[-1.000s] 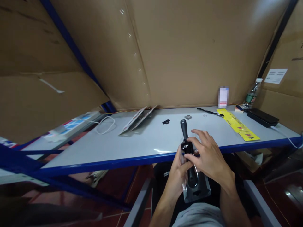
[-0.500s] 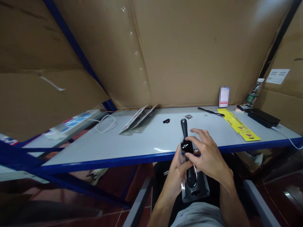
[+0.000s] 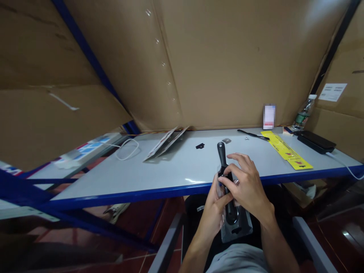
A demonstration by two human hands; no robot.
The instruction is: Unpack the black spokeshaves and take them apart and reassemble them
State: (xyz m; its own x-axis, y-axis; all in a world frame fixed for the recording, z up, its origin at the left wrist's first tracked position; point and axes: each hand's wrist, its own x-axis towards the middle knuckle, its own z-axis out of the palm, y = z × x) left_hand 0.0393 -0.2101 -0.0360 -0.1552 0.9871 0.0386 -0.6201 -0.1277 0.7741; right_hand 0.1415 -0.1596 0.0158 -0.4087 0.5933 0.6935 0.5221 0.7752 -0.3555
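Observation:
A tool with a black handle (image 3: pixel 222 152) lies along a clear plastic blister pack (image 3: pixel 237 229) above my lap; its exact kind is not clear. My left hand (image 3: pixel 213 206) is wrapped round the pack from the left, thumb across it. Over the tool's middle, my right hand (image 3: pixel 244 185) has thumb and index finger closed at a small shiny part, too small to name and partly covered by the fingers. The other fingers of that hand are raised and bent. The handle's end sticks out past the hands over the table edge.
On the white table (image 3: pixel 170 170) are a small black plate (image 3: pixel 200 146), a grey piece (image 3: pixel 226 140), a thin black tool (image 3: pixel 253 134) and a yellow card (image 3: pixel 286 149). Cards (image 3: pixel 165 144) stand at left. A black device (image 3: pixel 316 141), bottle (image 3: pixel 303 115) and phone (image 3: pixel 269 116) are at right.
My right thumb and index finger have come together over the small shiny part, moving slightly left and covering more of it. The pack has shifted slightly; my left hand still holds it.

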